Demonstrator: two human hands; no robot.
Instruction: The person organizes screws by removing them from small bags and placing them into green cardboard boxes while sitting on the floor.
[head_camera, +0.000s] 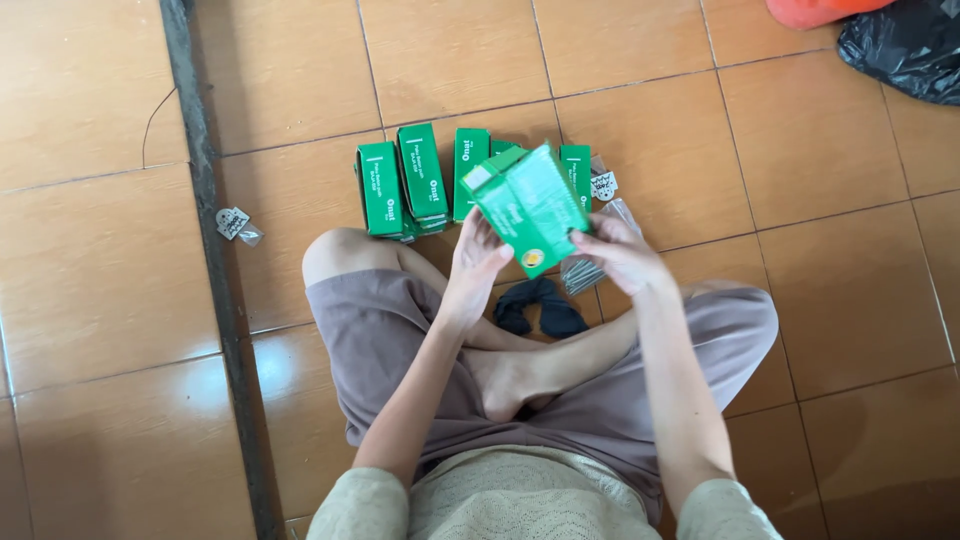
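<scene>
I sit cross-legged on a tiled floor and hold a green cardboard box (525, 205) tilted in front of me. My left hand (474, 262) grips its lower left side and my right hand (622, 253) holds its right side. Behind the box, several more green boxes (405, 185) stand in a row on the floor. A dark folded cloth item (540, 305) lies on the tile just past my crossed feet, under the held box.
Clear plastic sleeves (590, 270) lie under my right hand. A small paper tag in plastic (235, 224) rests left of a dark floor strip (215, 270). A black plastic bag (905, 45) and an orange object (815, 10) sit at the top right.
</scene>
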